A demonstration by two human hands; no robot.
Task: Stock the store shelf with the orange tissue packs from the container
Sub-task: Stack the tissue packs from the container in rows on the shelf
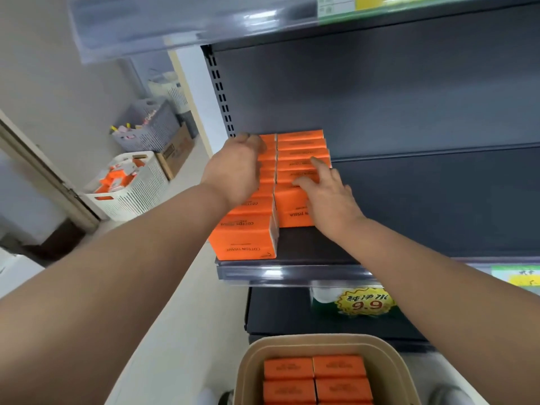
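Left hand and right hand flat, fingers spread, gripping nothing, atop orange tissue packs on shelf; beige container below shelf.

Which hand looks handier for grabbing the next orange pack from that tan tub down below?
Probably the right hand. It rests flat on the right row of packs, and its arm runs almost straight above the tan tub. The left hand is farther back, at the left row's rear.
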